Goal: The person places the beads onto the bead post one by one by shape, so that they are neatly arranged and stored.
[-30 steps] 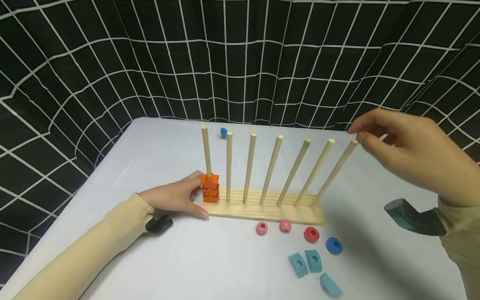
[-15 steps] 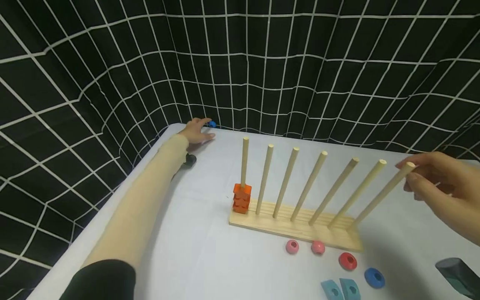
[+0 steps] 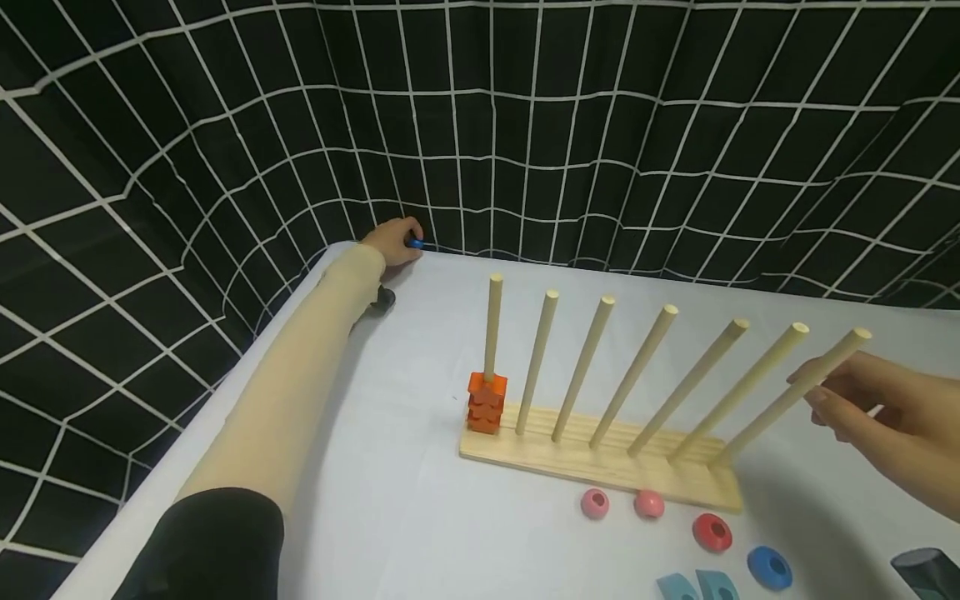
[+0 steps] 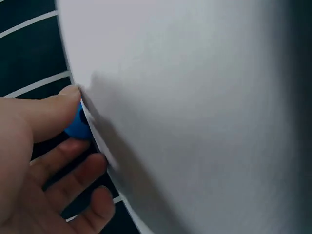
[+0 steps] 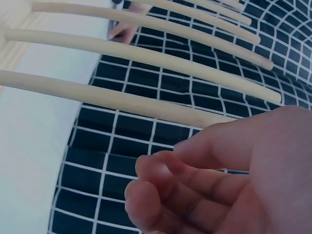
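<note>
At the table's far left edge, my left hand (image 3: 392, 241) pinches a small blue bead (image 4: 77, 125) between thumb and fingers; part of the bead is hidden by the fingers. My right hand (image 3: 896, 421) hovers by the rightmost peg (image 3: 791, 396) of a wooden peg rack (image 3: 555, 467). Its fingers are loosely curled and, in the right wrist view, hold nothing. Orange notched pieces (image 3: 486, 406) are stacked on the leftmost peg; the other pegs carry nothing.
In front of the rack lie two pink beads (image 3: 596, 503), a red bead (image 3: 712, 532) and a blue bead (image 3: 769, 568). Light-blue curved blocks (image 3: 717, 586) are cut off by the lower frame edge. A black gridded cloth (image 3: 570, 133) hangs behind the white table.
My left hand has left the rack's left end, reached to the far edge and taken hold of the blue bead there. The right hand has dropped a little beside the rightmost peg.
</note>
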Motion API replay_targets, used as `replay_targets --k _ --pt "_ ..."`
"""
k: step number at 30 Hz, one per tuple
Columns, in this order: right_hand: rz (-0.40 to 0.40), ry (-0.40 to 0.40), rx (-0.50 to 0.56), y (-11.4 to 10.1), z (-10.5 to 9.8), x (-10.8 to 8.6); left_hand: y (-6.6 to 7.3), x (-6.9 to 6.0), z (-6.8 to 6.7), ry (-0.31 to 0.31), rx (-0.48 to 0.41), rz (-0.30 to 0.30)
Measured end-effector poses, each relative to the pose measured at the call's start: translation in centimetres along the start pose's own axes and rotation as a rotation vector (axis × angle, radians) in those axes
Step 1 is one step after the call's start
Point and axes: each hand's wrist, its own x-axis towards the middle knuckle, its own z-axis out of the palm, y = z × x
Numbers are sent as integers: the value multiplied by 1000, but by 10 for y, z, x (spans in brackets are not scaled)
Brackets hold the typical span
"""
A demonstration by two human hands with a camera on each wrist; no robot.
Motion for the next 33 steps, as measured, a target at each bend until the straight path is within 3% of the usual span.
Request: replay_targets --k 5,11,17,20,24,27,30,33 --pt "23 -92 -75 1 2 -5 -2 4 -6 31 91 -1" --pt "53 -228 -162 1 9 -10 -11 6 -6 9 179 -1" --pt "81 -422 -141 -1 29 -10 -22 0 -3 15 150 2" --pt "35 -530 -99 1 44 -8 -29 -7 -6 24 131 12" --pt "-30 -658 2 4 65 -7 -36 -31 -21 78 49 22" --pt "-70 -708 70 4 77 -5 -32 -60 -41 162 -78 28" --pt "-104 -701 105 4 84 -1 -14 -94 -65 261 -191 43" --pt "-114 -671 113 1 85 -2 23 -136 -87 345 -215 70"
